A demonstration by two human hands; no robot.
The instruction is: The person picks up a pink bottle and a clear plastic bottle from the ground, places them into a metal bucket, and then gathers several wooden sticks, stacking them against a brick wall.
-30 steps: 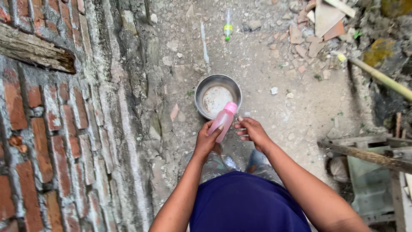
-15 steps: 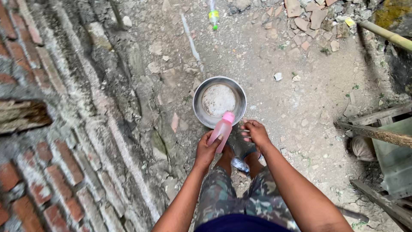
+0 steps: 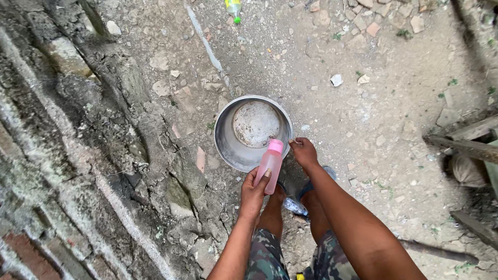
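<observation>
- Rubble-strewn dirt ground [image 3: 394, 114] lay beside a rough brick wall [image 3: 62, 155].
- The left hand [image 3: 254, 191] wrapped its fingers around a pink bottle [image 3: 271, 165], over the metal bowl [image 3: 225, 142] rim.
- The right hand [image 3: 304, 152] apparently pinched that rim.

A rough wall [image 3: 62, 155] of brick and crusted mortar fills the left side, and away from the wall spreads bare dirt ground [image 3: 373, 103] in flat daylight, strewn with brick chips [image 3: 372, 28], a discarded plastic bottle [image 3: 233, 7] and weathered wooden planks [image 3: 467, 148] farthest off.
</observation>
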